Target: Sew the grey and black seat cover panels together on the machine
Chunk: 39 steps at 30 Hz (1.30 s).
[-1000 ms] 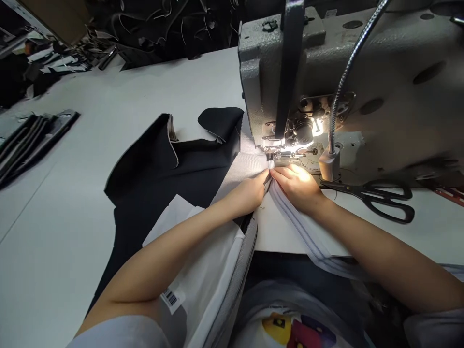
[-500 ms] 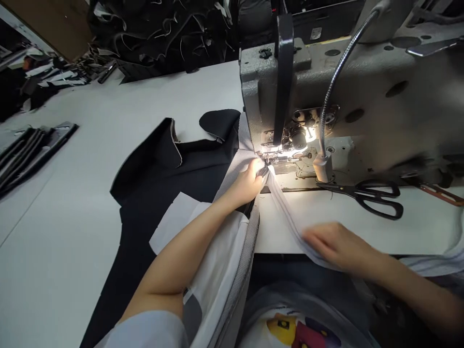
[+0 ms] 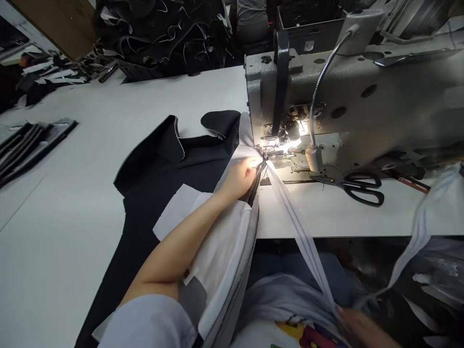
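Observation:
My left hand (image 3: 239, 178) is closed on the edge of the layered fabric, right by the needle area of the sewing machine (image 3: 286, 130). The dark fabric (image 3: 159, 179) spreads out to the left, with a grey mesh strip (image 3: 237, 155) along its seam and a white fabric piece (image 3: 217, 241) beneath my forearm. A white tape with blue-grey lines (image 3: 302, 232) runs from the needle area down toward me. Low at the right, my right hand (image 3: 357, 325) is closed on this tape, somewhat blurred. The tape continues beyond it, up to the right.
Black-handled scissors (image 3: 357, 186) lie on the table's right side, with a red-brown handled tool (image 3: 409, 182) beyond them. A stack of dark pieces (image 3: 32, 150) lies at far left. Behind the table is a heap of dark cut pieces (image 3: 163, 38). A bendable lamp (image 3: 319, 77) curves before the machine.
My right hand has moved down and toward my body, drawing the tape into a longer, straighter line. My left hand stays by the needle. The view has shifted slightly.

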{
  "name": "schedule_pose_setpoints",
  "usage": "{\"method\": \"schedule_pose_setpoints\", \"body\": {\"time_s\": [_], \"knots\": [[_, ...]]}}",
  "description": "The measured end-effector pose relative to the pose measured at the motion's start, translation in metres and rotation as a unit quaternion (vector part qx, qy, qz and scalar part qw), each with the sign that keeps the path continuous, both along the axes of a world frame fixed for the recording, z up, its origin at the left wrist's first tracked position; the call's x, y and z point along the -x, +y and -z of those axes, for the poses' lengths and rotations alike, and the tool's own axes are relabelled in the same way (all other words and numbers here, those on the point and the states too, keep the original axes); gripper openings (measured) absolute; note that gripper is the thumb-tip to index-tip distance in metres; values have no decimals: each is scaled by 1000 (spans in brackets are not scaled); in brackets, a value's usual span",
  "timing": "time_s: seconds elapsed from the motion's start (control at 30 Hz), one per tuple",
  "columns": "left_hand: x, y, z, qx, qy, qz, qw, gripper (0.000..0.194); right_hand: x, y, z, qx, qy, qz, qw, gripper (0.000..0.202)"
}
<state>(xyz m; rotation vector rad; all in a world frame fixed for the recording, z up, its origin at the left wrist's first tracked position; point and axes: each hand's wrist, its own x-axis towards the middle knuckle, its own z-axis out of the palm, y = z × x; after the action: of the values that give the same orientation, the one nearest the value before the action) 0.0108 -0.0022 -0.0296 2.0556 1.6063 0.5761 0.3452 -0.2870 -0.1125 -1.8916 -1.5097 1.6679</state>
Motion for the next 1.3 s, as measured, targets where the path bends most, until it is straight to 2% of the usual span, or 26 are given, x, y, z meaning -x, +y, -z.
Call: {"method": "schedule_pose_setpoints", "body": {"time_s": [0.07, 0.1, 0.13, 0.17, 0.23, 0.3, 0.33, 0.37, 0.43, 0.47, 0.53, 0.57, 0.63, 0.67, 0.73, 0.77, 0.83, 0.9, 0.97, 1.0, 1.03, 1.1, 1.13, 1.17, 1.23, 1.3], "knots": [[24, -16, -3, -72, 34, -34, 996, 54, 0, 12, -6, -29, -38, -16, 999, 35], [38, -26, -6, -81, 57, -52, 994, 56, 1, 22, -13, -54, -40, -24, 997, 37], [53, -38, -9, -53, 76, -60, 994, 56, 3, 34, -23, -78, -20, -28, 996, 39], [67, -50, -13, 12, 88, -58, 994, 51, 9, 48, -34, -81, 26, -20, 996, 39], [91, -71, -27, 196, 90, -32, 976, 41, 35, 79, -57, 2, 181, 29, 983, 44], [103, -78, -51, 316, 106, 0, 943, 44, 78, 112, -74, 154, 355, 72, 919, 47], [103, -74, -68, 331, 136, 15, 934, 45, 103, 130, -79, 217, 412, 102, 879, 41], [98, -66, -87, 320, 182, 31, 929, 45, 130, 147, -83, 277, 447, 110, 843, 33], [76, -39, -130, 270, 315, 73, 907, 38, 183, 180, -84, 331, 475, 105, 809, 34], [60, -22, -151, 245, 394, 75, 883, 31, 208, 196, -83, 315, 492, 128, 801, 36], [25, 13, -187, 181, 550, 55, 813, 25, 248, 221, -80, 257, 535, 188, 783, 34], [9, 30, -200, 160, 613, 48, 772, 25, 264, 230, -79, 221, 551, 225, 772, 31], [-15, 59, -213, 90, 673, 64, 731, 21, 283, 242, -77, 170, 564, 287, 755, 27], [-22, 71, -212, 55, 675, 77, 732, 19, 286, 244, -77, 156, 563, 310, 750, 25], [-24, 91, -195, -8, 645, 97, 758, 21, 281, 241, -76, 146, 560, 335, 744, 21], [-19, 98, -180, -28, 625, 102, 773, 23, 273, 238, -75, 147, 558, 341, 742, 19], [-3, 106, -141, -38, 599, 107, 793, 24, 250, 230, -70, 160, 554, 333, 746, 13], [19, 101, -97, -27, 580, 113, 806, 16, 226, 224, -63, 185, 552, 295, 757, 11], [42, 83, -58, -46, 537, 88, 838, 17, 208, 221, -56, 201, 555, 242, 770, 13], [51, 68, -43, -96, 480, 28, 871, 20, 203, 221, -53, 202, 558, 218, 775, 15], [59, 52, -33, -139, 448, -29, 883, 28, 201, 222, -50, 199, 560, 199, 779, 17], [67, 12, -23, -242, 362, -155, 887, 38, 203, 223, -46, 188, 563, 173, 786, 20], [66, -9, -23, -272, 322, -182, 888, 39, 206, 224, -44, 185, 562, 164, 790, 21], [62, -29, -25, -274, 284, -171, 903, 39, 208, 224, -43, 185, 559, 155, 793, 22], [43, -62, -31, -189, 242, -44, 951, 40, 210, 224, -42, 190, 542, 142, 806, 22], [18, -80, -33, -55, 255, 85, 962, 48, 204, 223, -45, 191, 505, 115, 834, 22]]}}
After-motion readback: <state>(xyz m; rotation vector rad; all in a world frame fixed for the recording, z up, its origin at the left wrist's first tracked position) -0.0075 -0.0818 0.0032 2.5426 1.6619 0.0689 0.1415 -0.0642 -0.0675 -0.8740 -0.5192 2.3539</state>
